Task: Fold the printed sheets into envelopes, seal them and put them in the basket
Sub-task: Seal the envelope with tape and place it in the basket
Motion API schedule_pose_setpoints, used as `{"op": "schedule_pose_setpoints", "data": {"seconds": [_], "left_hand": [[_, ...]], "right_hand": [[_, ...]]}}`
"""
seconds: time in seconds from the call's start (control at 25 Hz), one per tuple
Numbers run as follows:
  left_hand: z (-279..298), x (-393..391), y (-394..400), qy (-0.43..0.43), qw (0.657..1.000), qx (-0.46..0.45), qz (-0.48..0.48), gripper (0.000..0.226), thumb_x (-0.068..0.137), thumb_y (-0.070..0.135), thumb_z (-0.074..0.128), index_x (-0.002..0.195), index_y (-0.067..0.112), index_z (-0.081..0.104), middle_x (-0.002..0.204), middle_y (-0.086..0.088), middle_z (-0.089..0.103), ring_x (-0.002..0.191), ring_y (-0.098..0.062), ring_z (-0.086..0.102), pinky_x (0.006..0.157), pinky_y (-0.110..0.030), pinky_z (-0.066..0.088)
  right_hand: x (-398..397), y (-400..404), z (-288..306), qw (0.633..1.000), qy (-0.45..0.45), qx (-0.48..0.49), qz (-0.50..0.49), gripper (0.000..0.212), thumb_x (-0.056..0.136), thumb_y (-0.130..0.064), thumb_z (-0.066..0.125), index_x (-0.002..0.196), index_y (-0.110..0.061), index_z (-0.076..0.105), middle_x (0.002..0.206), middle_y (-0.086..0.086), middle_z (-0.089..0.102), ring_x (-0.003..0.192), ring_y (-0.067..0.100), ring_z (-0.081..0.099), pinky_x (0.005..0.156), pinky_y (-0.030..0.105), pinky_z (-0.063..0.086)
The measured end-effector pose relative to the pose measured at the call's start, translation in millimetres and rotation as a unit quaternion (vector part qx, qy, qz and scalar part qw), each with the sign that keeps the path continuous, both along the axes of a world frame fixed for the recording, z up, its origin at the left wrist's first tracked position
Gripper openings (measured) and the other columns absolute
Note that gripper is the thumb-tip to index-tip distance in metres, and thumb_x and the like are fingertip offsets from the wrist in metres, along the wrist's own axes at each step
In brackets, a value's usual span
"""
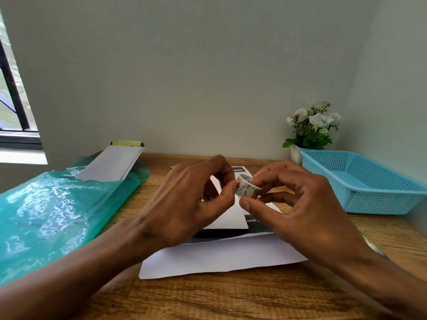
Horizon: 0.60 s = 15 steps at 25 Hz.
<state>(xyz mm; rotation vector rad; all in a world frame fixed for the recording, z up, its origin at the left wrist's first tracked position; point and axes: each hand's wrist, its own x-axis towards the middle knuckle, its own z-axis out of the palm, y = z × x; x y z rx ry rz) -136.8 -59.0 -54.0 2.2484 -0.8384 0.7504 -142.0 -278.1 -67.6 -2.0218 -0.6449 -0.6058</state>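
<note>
A small roll of clear tape [246, 188] with printed marks is held above the table between both hands. My right hand [298, 204] pinches it with thumb and fingers. My left hand [191, 199] touches the roll's left edge with its fingertips. Beneath the hands lies a printed sheet [221, 255], partly folded, white with dark printed bands and the word "cover" showing. The blue plastic basket [360, 181] stands at the right, and nothing shows inside it.
A green plastic bag [46, 215] with a white sheet stack [111, 163] sticking out covers the table's left side. A white pot of white flowers [309, 130] stands behind the basket. Wooden tabletop [208, 299] runs to the near edge; a wall stands close behind.
</note>
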Motion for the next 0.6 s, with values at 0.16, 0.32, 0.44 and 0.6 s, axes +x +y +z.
{"op": "schedule_pose_setpoints", "data": {"seconds": [0.16, 0.32, 0.44, 0.6], "left_hand": [[0.8, 2.4, 0.3, 0.054, 0.998, -0.017, -0.022, 0.009, 0.103, 0.029, 0.060, 0.102, 0.021, 0.062, 0.090, 0.017, 0.067, 0.067, -0.008, 0.074, 0.055, -0.019, 0.053], [1.3, 6.7, 2.0, 0.133, 0.987, -0.067, -0.056, 0.021, 0.103, 0.035, 0.055, 0.108, 0.016, 0.064, 0.094, 0.006, 0.071, 0.069, -0.014, 0.076, 0.065, -0.038, 0.064], [2.5, 7.6, 1.4, 0.191, 0.973, -0.111, -0.067, 0.027, 0.101, 0.037, 0.054, 0.111, 0.016, 0.067, 0.099, 0.003, 0.074, 0.071, -0.019, 0.077, 0.068, -0.041, 0.066], [3.6, 7.9, 1.6, 0.209, 0.965, -0.144, -0.057, 0.035, 0.095, 0.046, 0.058, 0.110, 0.018, 0.072, 0.103, 0.003, 0.076, 0.072, -0.021, 0.078, 0.072, -0.045, 0.066]], "right_hand": [[-0.5, -0.3, 2.3, 1.000, 0.013, 0.019, 0.006, 0.037, 0.070, -0.048, 0.080, 0.100, -0.026, 0.078, 0.109, -0.011, 0.070, 0.095, 0.004, 0.073, 0.077, 0.026, 0.065], [3.1, -2.8, 2.5, 0.998, 0.040, 0.042, 0.010, 0.032, 0.072, -0.040, 0.085, 0.099, -0.024, 0.078, 0.106, -0.008, 0.074, 0.095, 0.008, 0.075, 0.077, 0.032, 0.066], [3.7, -3.9, 3.8, 0.998, 0.048, 0.046, 0.005, 0.037, 0.069, -0.046, 0.082, 0.099, -0.024, 0.079, 0.103, -0.007, 0.077, 0.094, 0.008, 0.076, 0.077, 0.033, 0.066], [4.2, -6.2, 5.4, 0.997, 0.050, 0.054, -0.005, 0.031, 0.071, -0.045, 0.083, 0.097, -0.027, 0.079, 0.096, -0.011, 0.079, 0.091, 0.004, 0.076, 0.077, 0.031, 0.066]]}}
